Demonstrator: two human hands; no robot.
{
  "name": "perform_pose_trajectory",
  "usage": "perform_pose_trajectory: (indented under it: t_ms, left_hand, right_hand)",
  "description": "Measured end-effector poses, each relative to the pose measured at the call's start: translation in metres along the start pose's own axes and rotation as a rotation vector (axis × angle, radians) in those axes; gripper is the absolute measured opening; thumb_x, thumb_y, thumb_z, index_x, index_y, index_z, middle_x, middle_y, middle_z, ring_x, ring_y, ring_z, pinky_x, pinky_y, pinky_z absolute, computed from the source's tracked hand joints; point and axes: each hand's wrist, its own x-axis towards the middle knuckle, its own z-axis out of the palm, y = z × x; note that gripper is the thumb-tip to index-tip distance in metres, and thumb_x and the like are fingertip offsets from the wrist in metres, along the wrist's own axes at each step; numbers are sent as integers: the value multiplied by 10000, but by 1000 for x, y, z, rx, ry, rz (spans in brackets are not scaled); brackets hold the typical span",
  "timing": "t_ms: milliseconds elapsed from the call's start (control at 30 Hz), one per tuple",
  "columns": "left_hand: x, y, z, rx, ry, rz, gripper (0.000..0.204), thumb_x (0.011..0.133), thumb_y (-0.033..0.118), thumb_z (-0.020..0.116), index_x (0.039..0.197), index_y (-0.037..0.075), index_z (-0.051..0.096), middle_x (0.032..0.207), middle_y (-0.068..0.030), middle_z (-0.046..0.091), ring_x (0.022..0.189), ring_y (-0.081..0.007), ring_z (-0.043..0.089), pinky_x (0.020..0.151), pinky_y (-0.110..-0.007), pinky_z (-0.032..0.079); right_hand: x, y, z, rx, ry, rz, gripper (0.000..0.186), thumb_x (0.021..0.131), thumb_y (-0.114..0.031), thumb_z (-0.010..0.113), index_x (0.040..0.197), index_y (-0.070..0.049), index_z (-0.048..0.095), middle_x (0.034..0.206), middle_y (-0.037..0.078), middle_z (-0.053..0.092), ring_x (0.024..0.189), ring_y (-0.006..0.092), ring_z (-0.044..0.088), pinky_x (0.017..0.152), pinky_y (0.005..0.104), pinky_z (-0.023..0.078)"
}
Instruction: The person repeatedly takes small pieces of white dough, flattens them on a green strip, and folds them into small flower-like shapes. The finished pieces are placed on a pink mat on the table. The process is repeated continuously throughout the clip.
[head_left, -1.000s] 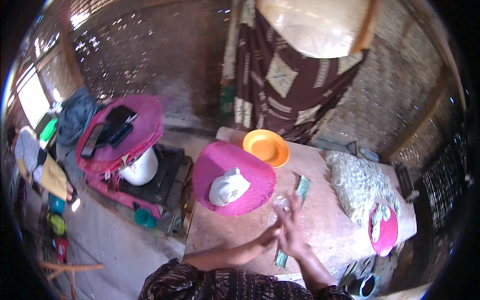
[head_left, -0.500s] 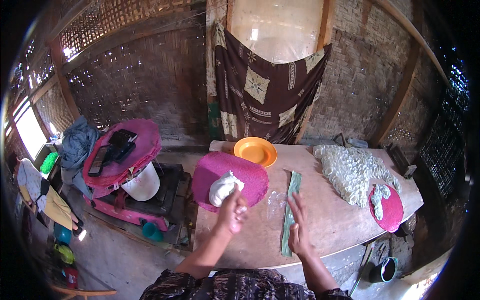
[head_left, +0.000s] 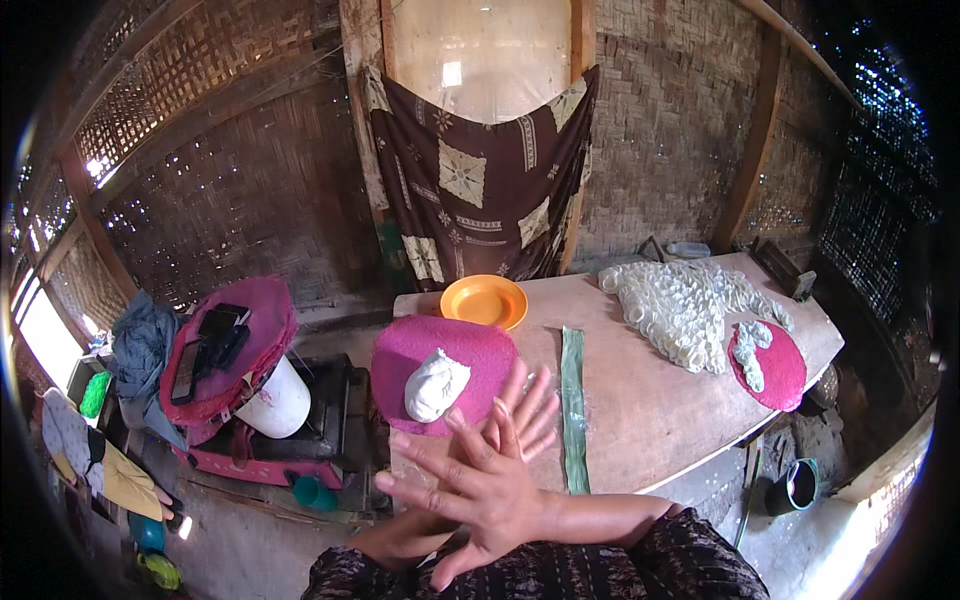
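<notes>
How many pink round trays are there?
3. One pink tray lies on the table by the crossed hands, holding a white lump. One sits at the table's right end. One rests on a white bucket, left. More may be hidden.

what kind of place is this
Probably a rustic home food-making hut. The walls are woven bamboo, a wooden table bears a lump of white dough on a pink round tray, and a heap of pale shaped rings lies beside.
</notes>
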Motion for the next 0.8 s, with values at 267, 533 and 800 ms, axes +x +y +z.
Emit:
perform_pose_trajectory:
  t_ms: [267,533,800]
  left_hand:
    - [-3,30,9,-45,-198,515,826,884,762,298,1442,192,80,1467,-161,125,1356,-337,198,1115,-473,175]
    - [25,-8,-40,-269,-596,276,604,911,721,320,1144,169,395,1122,-83,435,1062,-256,445,961,-402,346]
    - [42,-82,-99,-503,-692,-42,569,934,670,343,995,149,563,878,-37,609,848,-195,590,825,-352,461]
  right_hand:
    - [16,35,5,78,98,31,898,823,-814,354,1460,-188,454,1562,178,284,1463,459,92,1124,618,-46]
    - [14,55,6,-164,-143,0,917,850,-818,205,1471,-182,428,1565,186,267,1472,441,72,1134,590,-98]
    - [-30,52,31,153,-139,143,893,858,-770,352,1503,-153,355,1572,185,242,1467,444,105,1137,598,-41]
